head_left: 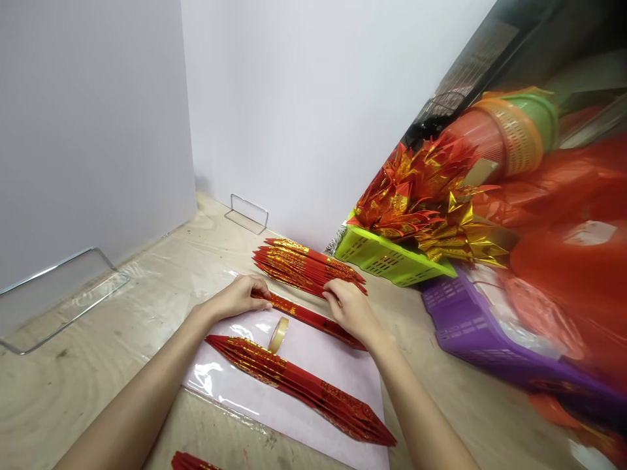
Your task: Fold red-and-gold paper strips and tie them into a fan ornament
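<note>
A narrow red-and-gold folded paper strip [306,314] lies across the plastic-covered pale sheet [235,385]. My left hand [243,295] pinches its left end, fingers closed. Over the strip's right part is my right hand [349,310], its fingers bent together near the lower edge of a stack of folded red paper [304,264]; what its fingertips hold, if anything, is hidden. Between strip and the nearer pleated red bundle [298,388], a roll of yellowish tape [279,335] stands on edge.
Metal wire stands rest by the pale wall panels [294,98]. At right, a green basket [392,258] holds red-gold paper pieces [416,196], beside a purple basket [470,326] and red plastic bags [578,248]. Another red piece [193,462] shows at the bottom edge.
</note>
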`<state>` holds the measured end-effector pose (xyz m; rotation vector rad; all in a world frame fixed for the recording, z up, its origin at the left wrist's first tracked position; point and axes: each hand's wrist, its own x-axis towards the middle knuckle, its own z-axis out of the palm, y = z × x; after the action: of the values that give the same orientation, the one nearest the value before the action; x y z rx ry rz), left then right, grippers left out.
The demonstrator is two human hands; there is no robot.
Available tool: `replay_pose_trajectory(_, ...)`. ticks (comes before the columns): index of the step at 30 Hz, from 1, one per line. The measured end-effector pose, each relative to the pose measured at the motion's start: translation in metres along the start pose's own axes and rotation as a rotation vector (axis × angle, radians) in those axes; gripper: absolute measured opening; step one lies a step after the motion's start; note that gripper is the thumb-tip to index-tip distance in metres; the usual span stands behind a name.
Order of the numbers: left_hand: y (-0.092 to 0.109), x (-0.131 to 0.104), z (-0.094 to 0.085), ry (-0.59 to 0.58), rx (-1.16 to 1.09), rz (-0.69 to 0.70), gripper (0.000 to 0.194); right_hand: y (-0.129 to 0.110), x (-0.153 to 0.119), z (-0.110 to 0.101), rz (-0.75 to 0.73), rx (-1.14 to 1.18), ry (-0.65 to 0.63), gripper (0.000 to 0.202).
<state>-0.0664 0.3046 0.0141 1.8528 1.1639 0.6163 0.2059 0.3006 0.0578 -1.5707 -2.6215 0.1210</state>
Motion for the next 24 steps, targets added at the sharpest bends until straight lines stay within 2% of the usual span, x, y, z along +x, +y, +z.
replay_pose_trajectory(3,-0.002,-0.001,0.0,-0.026,-0.02,-0.027,0.021,-0.002,-0.014,-0.002,-0.038,0.031,-0.072,0.017)
replay_pose_trajectory(7,-0.003,-0.002,-0.002,-0.041,-0.039,-0.035,0.024,0.0,-0.022,0.008,-0.011,0.002,-0.143,0.018)
replay_pose_trajectory(12,-0.007,-0.002,-0.004,-0.017,-0.042,0.007,0.023,0.001,-0.018,-0.001,0.041,-0.083,-0.165,0.019)
replay_pose_trajectory(16,-0.012,-0.001,-0.004,-0.006,-0.051,0.016,0.025,0.0,-0.016,-0.011,0.014,-0.112,-0.196,0.02)
replay_pose_trajectory(20,-0.012,-0.001,-0.003,0.0,-0.044,0.016,0.025,-0.005,-0.016,-0.009,-0.006,-0.117,-0.225,0.018)
replay_pose_trajectory(24,-0.005,-0.003,-0.002,0.035,-0.018,-0.01,0.019,-0.013,-0.016,-0.007,-0.018,-0.109,-0.192,0.02)
